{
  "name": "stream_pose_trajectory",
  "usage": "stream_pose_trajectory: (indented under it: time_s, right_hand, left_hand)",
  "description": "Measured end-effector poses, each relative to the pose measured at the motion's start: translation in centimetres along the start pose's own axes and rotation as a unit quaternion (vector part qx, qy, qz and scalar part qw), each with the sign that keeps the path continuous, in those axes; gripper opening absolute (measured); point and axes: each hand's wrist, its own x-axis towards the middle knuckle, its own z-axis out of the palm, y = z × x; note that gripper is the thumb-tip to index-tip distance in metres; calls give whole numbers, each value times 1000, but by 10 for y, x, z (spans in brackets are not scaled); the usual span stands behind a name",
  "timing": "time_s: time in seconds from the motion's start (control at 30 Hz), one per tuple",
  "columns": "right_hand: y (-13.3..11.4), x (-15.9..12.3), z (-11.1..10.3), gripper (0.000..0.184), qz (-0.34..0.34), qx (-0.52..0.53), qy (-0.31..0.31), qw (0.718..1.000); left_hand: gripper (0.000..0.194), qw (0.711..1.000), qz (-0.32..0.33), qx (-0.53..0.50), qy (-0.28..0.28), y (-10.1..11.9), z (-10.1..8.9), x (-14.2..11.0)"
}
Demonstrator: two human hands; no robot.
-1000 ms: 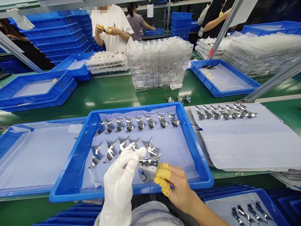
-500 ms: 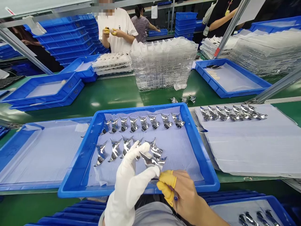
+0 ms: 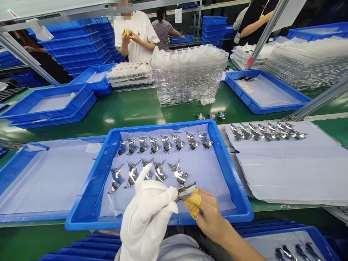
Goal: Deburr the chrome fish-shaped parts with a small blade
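My left hand [image 3: 148, 214], in a white glove, pinches a shiny curved chrome-like metal part [image 3: 186, 190] over the front of a blue tray [image 3: 71, 219]. Its index finger points up and away. My right hand [image 3: 208, 214], with yellow finger covers, is closed close to the part's right end; whether it touches is unclear. A small blue bit shows between its fingers, the rest hidden. Two rows of similar curved parts lie on the tray's white lining, among them a part [image 3: 178, 173] just beyond my hands.
Right of the tray, more parts lie in a row on white sheets [image 3: 282, 170]. A lined tray [image 3: 51, 177] sits left. Clear plastic trays [image 3: 189, 76] stand stacked behind, with three loose parts in front. A person [image 3: 136, 36] works across the bench; a metal post [image 3: 268, 34] slants at right.
My left hand has tilted the held part so it shows edge-on, and its index finger now sticks out. My right hand has moved slightly up and stays close to the part.
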Motion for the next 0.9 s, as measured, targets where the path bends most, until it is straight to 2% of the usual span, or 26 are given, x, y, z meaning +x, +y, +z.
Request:
stream_pose_trajectory:
  time_s: [0.1, 0.17, 0.27, 0.33, 0.4, 0.47, 0.63, 0.7, 0.77, 0.9]
  right_hand:
    - [2, 1, 4, 23, 48, 92, -27, 994]
    - [-3, 4, 3, 24, 81, 154, -34, 984]
    - [-14, 9, -1, 33, 153, 273, -47, 949]
    - [-21, 12, -4, 38, 198, 336, -58, 919]
    - [-25, 14, -6, 40, 223, 367, -64, 901]
    - [-26, 15, -6, 41, 239, 372, -66, 894]
    - [-22, 13, -3, 43, 271, 366, -80, 887]
    - [-21, 14, -3, 42, 276, 372, -83, 882]
    - [-23, 15, -4, 43, 283, 373, -79, 880]
    - [-27, 17, -5, 47, 310, 390, -73, 864]
  left_hand:
    - [17, 1000, 14, 7, -7, 2, 0, -1]
    - [13, 1000, -15, -10, 9, 2, 0, 1]
    - [3, 991, -122, -37, 37, 0, 2, 6]
    - [4, 975, -207, -65, 53, -2, 4, 8]
    - [6, 958, -257, -99, 74, -4, 6, 8]
    - [5, 954, -260, -121, 85, -6, 7, 7]
    - [5, 974, -174, -125, 70, -4, 5, 4]
    - [4, 976, -167, -120, 66, -3, 4, 5]
    - [1, 972, -188, -119, 70, -3, 4, 5]
    - [12, 949, -274, -124, 95, -7, 4, 5]
